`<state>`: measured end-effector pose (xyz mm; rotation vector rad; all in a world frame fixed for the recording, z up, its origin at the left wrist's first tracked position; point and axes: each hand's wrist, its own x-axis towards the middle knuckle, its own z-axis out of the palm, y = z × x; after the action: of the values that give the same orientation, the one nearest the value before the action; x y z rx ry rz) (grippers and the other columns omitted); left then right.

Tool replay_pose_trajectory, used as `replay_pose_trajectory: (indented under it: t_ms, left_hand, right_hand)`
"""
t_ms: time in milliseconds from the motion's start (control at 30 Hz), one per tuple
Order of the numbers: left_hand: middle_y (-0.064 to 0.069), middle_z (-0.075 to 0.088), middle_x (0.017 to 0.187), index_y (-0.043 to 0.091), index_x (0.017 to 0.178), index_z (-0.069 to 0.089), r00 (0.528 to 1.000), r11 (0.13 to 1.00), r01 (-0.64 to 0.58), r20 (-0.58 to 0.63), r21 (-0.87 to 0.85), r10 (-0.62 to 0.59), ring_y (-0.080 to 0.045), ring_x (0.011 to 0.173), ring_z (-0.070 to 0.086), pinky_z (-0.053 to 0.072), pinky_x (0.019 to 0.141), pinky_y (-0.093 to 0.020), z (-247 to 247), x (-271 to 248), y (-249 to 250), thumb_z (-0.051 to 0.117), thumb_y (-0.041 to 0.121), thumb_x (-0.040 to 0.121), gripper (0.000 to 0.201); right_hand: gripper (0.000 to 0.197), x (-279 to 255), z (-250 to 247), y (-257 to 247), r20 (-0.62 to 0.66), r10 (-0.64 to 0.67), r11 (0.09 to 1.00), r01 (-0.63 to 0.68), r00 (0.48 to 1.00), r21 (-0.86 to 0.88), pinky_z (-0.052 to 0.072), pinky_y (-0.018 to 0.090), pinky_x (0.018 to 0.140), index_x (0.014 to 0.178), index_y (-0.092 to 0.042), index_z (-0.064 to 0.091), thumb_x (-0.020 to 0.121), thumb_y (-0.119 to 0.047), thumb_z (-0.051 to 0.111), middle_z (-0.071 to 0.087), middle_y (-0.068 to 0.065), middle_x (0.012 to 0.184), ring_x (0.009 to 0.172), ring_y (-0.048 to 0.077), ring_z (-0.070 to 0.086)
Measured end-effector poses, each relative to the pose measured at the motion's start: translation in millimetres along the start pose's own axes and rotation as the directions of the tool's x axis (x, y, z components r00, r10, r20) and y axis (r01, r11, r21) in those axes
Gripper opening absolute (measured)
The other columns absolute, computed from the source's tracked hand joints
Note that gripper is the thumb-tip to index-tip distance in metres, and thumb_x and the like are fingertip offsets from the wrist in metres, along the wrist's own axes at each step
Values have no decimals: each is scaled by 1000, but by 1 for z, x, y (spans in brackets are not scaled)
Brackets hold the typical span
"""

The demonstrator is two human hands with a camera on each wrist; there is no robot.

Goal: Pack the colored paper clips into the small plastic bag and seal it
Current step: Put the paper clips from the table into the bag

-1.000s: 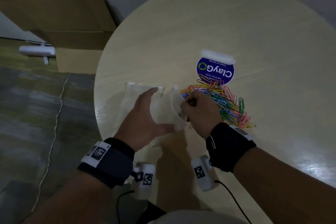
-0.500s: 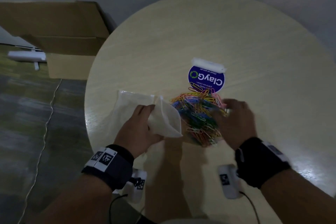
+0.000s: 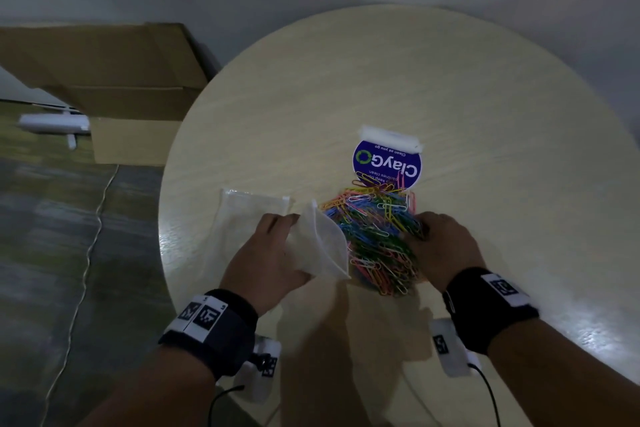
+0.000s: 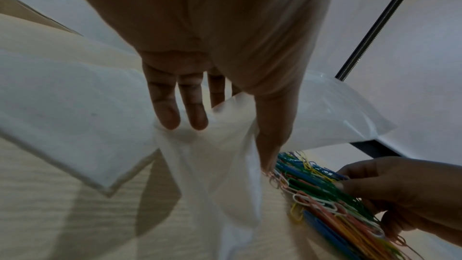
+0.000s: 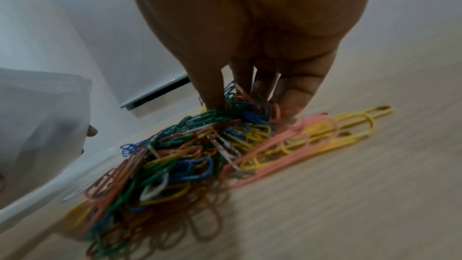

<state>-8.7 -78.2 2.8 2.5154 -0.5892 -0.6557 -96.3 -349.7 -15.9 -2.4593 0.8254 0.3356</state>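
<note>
A heap of colored paper clips [image 3: 374,236] lies on the round pale table [image 3: 381,80]. Left of the heap, my left hand [image 3: 266,253] holds the clear plastic bag [image 3: 322,243] by its mouth, which faces the heap. In the left wrist view the thumb pinches one wall of the bag [image 4: 225,155] and the fingers [image 4: 172,114] press the plastic down. My right hand [image 3: 440,246] is at the heap's right side. Its thumb and fingers dig into the paper clips [image 5: 187,155] and grip a bunch. The bag [image 5: 42,116] stands just left of them.
A flat part of clear plastic [image 3: 252,208] lies under my left hand; I cannot tell whether it is a second bag. A round blue ClayGo sticker [image 3: 388,163] lies just behind the heap. On the floor at left are a cardboard box [image 3: 104,80] and a cable [image 3: 93,236].
My right hand left the bag's mouth, went to the right side of the heap and raked the clips left toward the bag. The left hand kept hold of the bag.
</note>
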Motion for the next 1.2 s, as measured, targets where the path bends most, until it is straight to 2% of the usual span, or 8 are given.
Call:
replay_pose_trajectory:
  t_ms: [233, 467, 600, 733, 933, 1000, 1067, 1200]
  left_hand:
    - [14, 36, 130, 34, 138, 37, 999, 999, 0, -36, 41, 1, -20, 90, 63, 54, 77, -40, 7, 6, -8, 84, 51, 62, 91]
    - [5, 38, 135, 25, 142, 38, 999, 995, 7, -51, 97, -2, -25, 106, 60, 55, 80, -41, 5, 7, 0, 84, 44, 67, 90]
    - [5, 38, 134, 25, 141, 37, 999, 995, 4, -54, 101, 2, -26, 105, 60, 55, 81, -43, 6, 7, 5, 82, 43, 67, 89]
    - [7, 37, 133, 27, 141, 37, 999, 996, -13, -46, 90, 17, -23, 100, 62, 55, 81, -40, 8, 7, 7, 82, 47, 68, 89]
    - [7, 39, 131, 28, 137, 40, 997, 996, -59, -54, 71, 63, -21, 95, 61, 54, 74, -37, 13, 2, 9, 77, 47, 72, 77]
    - [8, 40, 129, 28, 135, 42, 996, 997, -64, -60, 49, 67, -21, 95, 62, 55, 73, -37, 14, 2, 9, 76, 45, 74, 72]
    - [9, 41, 128, 28, 134, 43, 995, 998, -62, -71, 29, 64, -20, 95, 62, 56, 73, -38, 15, 1, 6, 76, 44, 75, 70]
    - [12, 41, 126, 33, 127, 46, 993, 997, -59, -108, -56, 52, -18, 90, 62, 57, 71, -40, 18, 1, 0, 76, 41, 74, 61]
  right_hand:
    - [17, -8, -21, -1, -20, -35, 999, 35, 999, -23, 48, 29, 70, 95, -28, 71, 87, -34, 58, 72, -1, 93, 80, 25, 63]
    - [11, -32, -60, -32, -149, -291, 954, 298, 945, 27, 46, 31, 68, 93, -26, 71, 84, -28, 66, 63, -3, 81, 75, 20, 61]
    - [10, -43, -67, -62, -124, -387, 899, 404, 914, 168, 46, 27, 65, 88, -23, 74, 78, -22, 72, 60, -10, 75, 68, 12, 59]
    - [8, -43, -53, -80, -10, -470, 875, 468, 882, 128, 39, 28, 61, 83, -22, 73, 77, -22, 69, 68, -2, 76, 69, 13, 58]
    - [11, -33, -26, -96, 140, -443, 896, 444, 886, 25, 31, 31, 62, 66, -19, 56, 76, -21, 57, 56, 7, 73, 72, 27, 52]
    - [9, -34, -23, -99, 168, -437, 898, 439, 884, 31, 36, 32, 63, 72, -17, 62, 79, -22, 58, 64, 8, 77, 77, 28, 58]
    - [18, -38, -26, -98, 154, -459, 888, 455, 875, 65, 47, 33, 70, 92, -20, 71, 81, -29, 60, 73, 3, 90, 86, 26, 64]
    - [19, -39, -32, -83, -52, -327, 922, 331, 943, 202, 46, 26, 70, 98, -30, 69, 80, -33, 66, 72, -9, 92, 80, 12, 65]
